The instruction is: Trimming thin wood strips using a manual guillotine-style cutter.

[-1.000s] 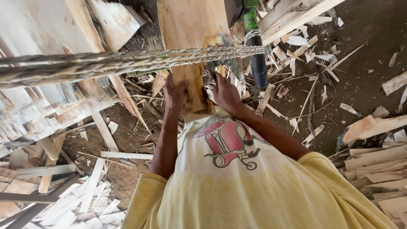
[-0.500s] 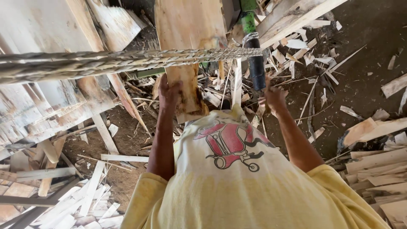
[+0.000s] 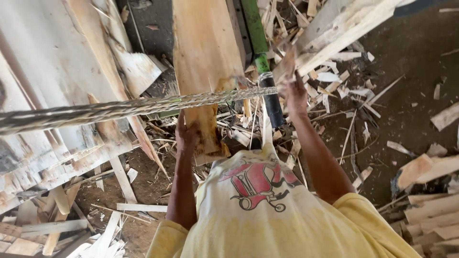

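A person in a yellow printed shirt (image 3: 267,210) works over a floor (image 3: 411,76) littered with wood offcuts, seen from above. The left hand (image 3: 187,135) has its fingers closed on the near end of a long pale wooden plank (image 3: 206,62), which runs away toward 12 o'clock past a twisted rope (image 3: 119,109) crossing the view from 9 o'clock. The right hand (image 3: 294,93), raised at 1 o'clock beside a green-and-black bar (image 3: 264,71), pinches a thin sliver of wood (image 3: 289,64) between its fingers. The plank looks stiff, rough-sawn and fairly heavy, likely splintery at its edges; a firm hold at the near end, thumb over one long edge, appears the safest purchase. Stacked boards (image 3: 57,143) lie at 8 o'clock.
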